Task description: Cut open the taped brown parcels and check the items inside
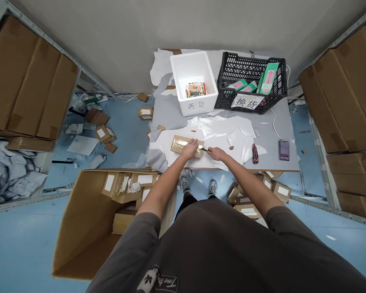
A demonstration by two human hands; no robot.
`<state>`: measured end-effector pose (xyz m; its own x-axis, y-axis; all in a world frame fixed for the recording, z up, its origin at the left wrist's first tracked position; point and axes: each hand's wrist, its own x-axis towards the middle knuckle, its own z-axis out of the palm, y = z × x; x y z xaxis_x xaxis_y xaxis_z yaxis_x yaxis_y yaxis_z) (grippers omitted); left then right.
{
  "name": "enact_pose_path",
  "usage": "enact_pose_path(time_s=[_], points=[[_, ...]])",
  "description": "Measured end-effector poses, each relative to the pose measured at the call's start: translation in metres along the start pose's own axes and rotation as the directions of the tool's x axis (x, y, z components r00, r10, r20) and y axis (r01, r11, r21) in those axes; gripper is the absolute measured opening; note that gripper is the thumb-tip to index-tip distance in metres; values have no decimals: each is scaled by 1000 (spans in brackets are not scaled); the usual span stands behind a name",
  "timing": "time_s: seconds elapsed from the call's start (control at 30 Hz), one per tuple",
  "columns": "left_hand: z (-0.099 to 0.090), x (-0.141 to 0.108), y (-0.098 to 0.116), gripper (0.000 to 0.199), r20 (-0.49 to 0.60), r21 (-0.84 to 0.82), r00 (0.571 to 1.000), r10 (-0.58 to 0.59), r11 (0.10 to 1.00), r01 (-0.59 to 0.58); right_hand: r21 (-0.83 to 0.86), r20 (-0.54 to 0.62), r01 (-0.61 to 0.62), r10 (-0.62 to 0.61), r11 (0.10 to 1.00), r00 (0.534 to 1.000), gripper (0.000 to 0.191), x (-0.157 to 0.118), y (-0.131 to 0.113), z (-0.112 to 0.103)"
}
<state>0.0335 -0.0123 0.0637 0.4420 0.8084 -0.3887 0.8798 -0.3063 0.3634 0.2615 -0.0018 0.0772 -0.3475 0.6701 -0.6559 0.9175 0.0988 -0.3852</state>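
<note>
A small cardboard box [178, 144] with shiny tape along its top lies on the white, paper-strewn part of the table. My left hand [190, 149] is over its right half, fingers curled on the top, holding it against the table. In my closed right hand [216, 154] is a yellow-and-black utility knife [205, 149]. Its tip points left and meets the right end of the box, close to my left fingers. How deep the blade sits cannot be made out. To the right lies a red-and-black tool [255, 154], apart from both hands.
A white foam bin [198, 106] and a black crate [253, 106] with green-and-pink packages stand at the table's back. A pixelated rectangular item [283, 149] lies at right. A large open carton [79, 228] of boxes is at left. Shelves of cartons [354, 89] flank both sides.
</note>
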Motion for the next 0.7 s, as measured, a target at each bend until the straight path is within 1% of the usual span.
enact_pose_path(time_s=[0.07,0.13,0.23,0.33,0.43,0.57,0.7], points=[[0,0,0,80,8,12,1000,5,1000,-5,94,26,-10,7,996,1000,23,0,0,-1],[-1,0,0,80,14,15,1000,12,1000,-12,241,91,-35,14,970,996,21,-1,1,0],[-2,-1,2,78,14,19,1000,18,1000,-19,450,199,-109,19,886,980,21,-5,2,7],[-2,-1,4,77,24,34,1000,10,999,-11,596,233,-165,27,786,972,23,-10,3,15],[-3,-1,4,79,21,42,1000,9,999,-10,656,249,-171,3,735,968,25,-14,4,21],[-4,-1,3,78,19,28,1000,13,1000,-13,676,228,-189,42,712,973,23,-14,1,27],[-5,-2,2,77,24,37,1000,12,999,-13,694,229,-182,25,697,973,23,-13,-3,33]])
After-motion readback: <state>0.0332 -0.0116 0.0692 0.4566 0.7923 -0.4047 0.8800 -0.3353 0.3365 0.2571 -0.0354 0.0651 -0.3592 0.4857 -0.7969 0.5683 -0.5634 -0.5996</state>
